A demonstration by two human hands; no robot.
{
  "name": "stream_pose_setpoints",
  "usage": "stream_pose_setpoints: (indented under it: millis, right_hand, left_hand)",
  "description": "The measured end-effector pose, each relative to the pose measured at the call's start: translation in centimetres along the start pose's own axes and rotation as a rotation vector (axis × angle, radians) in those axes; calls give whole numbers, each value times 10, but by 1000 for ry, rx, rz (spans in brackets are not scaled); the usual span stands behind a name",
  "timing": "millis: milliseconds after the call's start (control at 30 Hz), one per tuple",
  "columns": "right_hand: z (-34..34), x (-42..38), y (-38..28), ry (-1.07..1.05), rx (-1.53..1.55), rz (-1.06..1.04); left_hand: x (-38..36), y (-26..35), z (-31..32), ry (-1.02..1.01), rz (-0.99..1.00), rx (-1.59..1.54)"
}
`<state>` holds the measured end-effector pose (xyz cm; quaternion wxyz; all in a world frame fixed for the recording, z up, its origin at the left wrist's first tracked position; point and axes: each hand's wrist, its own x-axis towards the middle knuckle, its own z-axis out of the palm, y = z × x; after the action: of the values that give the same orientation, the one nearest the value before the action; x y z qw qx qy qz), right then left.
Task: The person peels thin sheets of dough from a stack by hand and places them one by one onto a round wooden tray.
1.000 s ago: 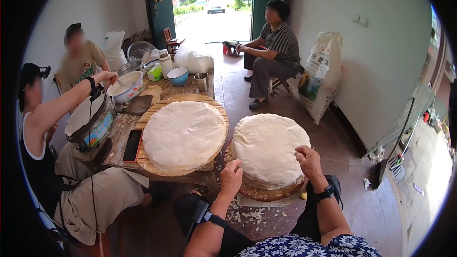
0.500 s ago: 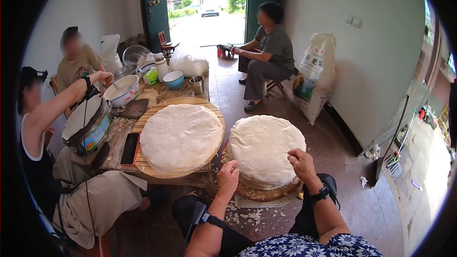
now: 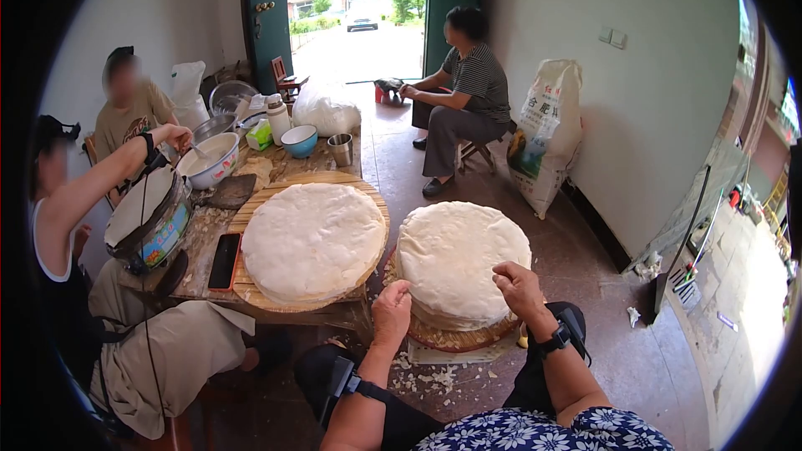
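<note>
A stack of round, pale flatbread sheets [image 3: 459, 255] rests on a round board [image 3: 468, 341] in front of me. My left hand [image 3: 391, 311] is at the stack's near left edge, its fingers curled in a pinch. At the right edge, my right hand [image 3: 520, 288] is also pinched, over the top sheet. Whatever either hand holds is too small to make out. Left of my hands, a second round stack [image 3: 313, 240] lies on a slatted wooden mat [image 3: 380, 205] on the table.
A phone [image 3: 225, 261] lies beside the mat. Bowls [image 3: 299, 141], a metal cup [image 3: 341, 149] and a thermos [image 3: 278, 120] stand farther back. Two people sit at the left; another sits on a stool by the doorway. A full sack [image 3: 547, 129] leans against the wall.
My right hand has moved slightly left over the top sheet. The whole view has shifted a little. The person by the doorway has turned the head toward the door.
</note>
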<state>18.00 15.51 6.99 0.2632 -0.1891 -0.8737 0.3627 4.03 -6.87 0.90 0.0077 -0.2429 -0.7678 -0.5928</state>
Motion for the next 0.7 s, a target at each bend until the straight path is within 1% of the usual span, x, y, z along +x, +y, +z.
stream_pose_setpoints:
  millis: [267, 433, 500, 533, 600, 633, 667, 700]
  right_hand:
    - [10, 11, -18, -74, 57, -47]
    - [12, 32, -52, -93, 55, -115]
    - [14, 43, -68, -110, 91, -182]
    - [15, 48, -76, -111, 89, -180]
    - [19, 57, -93, -148, 177, -217]
    - [23, 61, -101, -158, 195, -224]
    - [26, 67, -104, -171, 202, -221]
    - [32, 73, -108, -187, 238, -224]
  left_hand:
    - [-2, 1, -10, 64, -3, -107]
    - [-1, 2, -18, 129, 4, -154]
    - [0, 2, -23, 249, 29, -136]
    - [1, 1, -26, 248, 27, -137]
    - [3, -3, -33, 388, 22, -183]
    - [3, -4, -38, 392, -7, -271]
    - [2, 0, -43, 399, -17, -263]
    - [2, 4, -48, 465, -21, -308]
